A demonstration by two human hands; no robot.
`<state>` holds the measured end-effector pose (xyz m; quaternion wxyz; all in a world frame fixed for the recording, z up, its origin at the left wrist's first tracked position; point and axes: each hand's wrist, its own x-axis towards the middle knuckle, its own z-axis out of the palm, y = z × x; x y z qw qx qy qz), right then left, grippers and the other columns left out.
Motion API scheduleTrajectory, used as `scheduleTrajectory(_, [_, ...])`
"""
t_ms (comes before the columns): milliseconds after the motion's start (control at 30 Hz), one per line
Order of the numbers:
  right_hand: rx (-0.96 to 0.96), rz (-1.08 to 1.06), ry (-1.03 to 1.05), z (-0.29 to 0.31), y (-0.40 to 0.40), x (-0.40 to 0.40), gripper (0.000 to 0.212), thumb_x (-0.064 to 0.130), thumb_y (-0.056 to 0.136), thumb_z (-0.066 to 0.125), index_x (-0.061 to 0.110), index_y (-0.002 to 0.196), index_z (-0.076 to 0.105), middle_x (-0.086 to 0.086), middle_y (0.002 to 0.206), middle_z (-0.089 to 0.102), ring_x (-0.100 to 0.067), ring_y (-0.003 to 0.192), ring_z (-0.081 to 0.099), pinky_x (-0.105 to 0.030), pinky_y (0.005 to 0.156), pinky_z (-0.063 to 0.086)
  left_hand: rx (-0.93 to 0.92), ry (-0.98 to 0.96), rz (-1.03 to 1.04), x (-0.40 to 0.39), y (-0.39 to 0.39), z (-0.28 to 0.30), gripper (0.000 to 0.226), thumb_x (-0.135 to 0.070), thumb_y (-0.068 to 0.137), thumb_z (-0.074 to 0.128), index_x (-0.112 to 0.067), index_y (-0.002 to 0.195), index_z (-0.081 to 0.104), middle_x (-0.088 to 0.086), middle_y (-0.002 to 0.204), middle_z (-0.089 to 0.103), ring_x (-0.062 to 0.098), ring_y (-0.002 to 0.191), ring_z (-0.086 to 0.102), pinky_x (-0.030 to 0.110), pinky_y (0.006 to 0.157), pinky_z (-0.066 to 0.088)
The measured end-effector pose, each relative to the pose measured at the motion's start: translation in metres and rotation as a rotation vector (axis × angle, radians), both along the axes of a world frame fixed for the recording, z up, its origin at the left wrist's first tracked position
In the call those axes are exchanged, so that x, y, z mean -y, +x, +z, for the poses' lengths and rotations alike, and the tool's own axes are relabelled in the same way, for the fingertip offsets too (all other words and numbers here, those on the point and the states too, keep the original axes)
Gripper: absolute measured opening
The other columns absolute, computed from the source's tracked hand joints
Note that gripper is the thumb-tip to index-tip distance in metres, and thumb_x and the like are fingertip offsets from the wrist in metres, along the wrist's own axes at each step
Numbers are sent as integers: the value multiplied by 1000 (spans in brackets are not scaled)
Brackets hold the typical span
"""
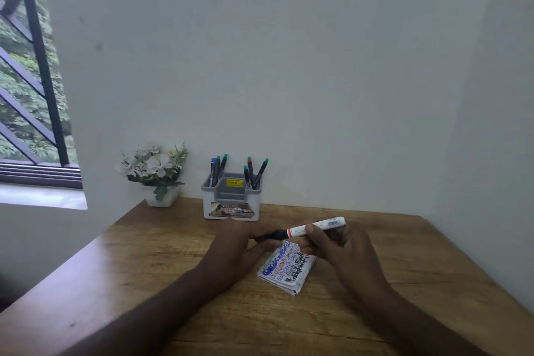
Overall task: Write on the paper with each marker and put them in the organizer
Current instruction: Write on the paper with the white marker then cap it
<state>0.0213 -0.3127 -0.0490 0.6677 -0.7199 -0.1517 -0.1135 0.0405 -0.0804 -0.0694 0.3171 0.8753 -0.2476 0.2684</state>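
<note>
Now both hands hold one marker over the paper.
Right hand grips the white barrel; left hand pinches the dark cap end; scribbled paper lies on the table just below; organizer with pens stands behind, flowerpot left of it.

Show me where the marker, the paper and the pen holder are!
marker (315, 227): head view, on its white barrel.
paper (286, 269): head view, on the scribbled top sheet.
organizer (231, 211): head view, on its white front wall.
</note>
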Motion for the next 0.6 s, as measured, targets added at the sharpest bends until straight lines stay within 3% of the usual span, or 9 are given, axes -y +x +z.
scheduleTrajectory(67, [69, -31, -79, 2, -3, 0, 9, 21, 94, 75, 16, 96, 82, 0, 82, 83, -17, 80, 81, -29, 74, 65, -26, 0, -31, 3, -4, 2, 27, -28, 92, 78, -38, 118, 78, -31, 101, 72, -12, 89, 66, 5, 75, 45])
scheduleTrajectory(133, [211, -93, -244, 2, -7, 0, 5, 23, 90, 80, 23, 88, 84, 11, 78, 82, -4, 76, 79, -20, 68, 61, -27, 27, -90, 10, -8, 6, 26, -35, 94, 74, -39, 120, 76, -27, 109, 74, -8, 96, 66, 19, 83, 53])
scheduleTrajectory(200, [360, -137, -367, 2, -10, -3, 3, 26, 86, 84, 29, 86, 84, 18, 75, 79, 4, 71, 75, -21, 61, 59, 75, 112, -87, 20, -14, 12, 32, -46, 99, 64, -41, 130, 68, -22, 122, 69, -5, 107, 58, 26, 89, 51])
scheduleTrajectory(300, [487, -126, -383, 1, -8, -1, 12, 30, 82, 87, 33, 92, 83, 18, 80, 79, 1, 72, 75, -27, 62, 60, 187, 164, -64, 26, -15, 14, 41, -40, 102, 60, -45, 143, 56, -17, 125, 56, -2, 112, 48, 15, 87, 44])
scheduleTrajectory(367, [466, -119, -367, 2, -7, 1, 30, 38, 79, 88, 34, 106, 79, 17, 87, 76, -4, 75, 75, -19, 66, 58, 150, 94, -9, 20, -12, 12, 36, -31, 99, 68, -43, 132, 63, -19, 109, 53, -5, 99, 52, 9, 79, 41])
scheduleTrajectory(433, [393, -158, -342, -1, -4, 3, 42, 50, 75, 82, 40, 115, 72, 18, 90, 73, -4, 78, 73, -15, 68, 57, 104, -51, 95, 11, -5, 14, 19, -27, 95, 74, -37, 111, 70, -21, 93, 62, -2, 85, 63, 10, 71, 47])
scheduleTrajectory(500, [291, -186, -326, -3, 3, 4, 30, 50, 78, 81, 38, 104, 73, 20, 84, 72, 1, 73, 70, -10, 64, 54, 85, -220, 231, 0, 0, 23, 17, -24, 94, 77, -35, 103, 68, -21, 85, 71, -7, 81, 69, 10, 67, 53])
scheduleTrajectory(600, [186, -181, -311, -6, 11, 5, 14, 39, 83, 83, 30, 87, 72, 20, 75, 71, 3, 63, 64, -9, 58, 48, 156, -378, 409, -20, 14, 53, 21, -23, 94, 77, -23, 109, 63, -20, 84, 72, -14, 74, 68, 10, 60, 54])
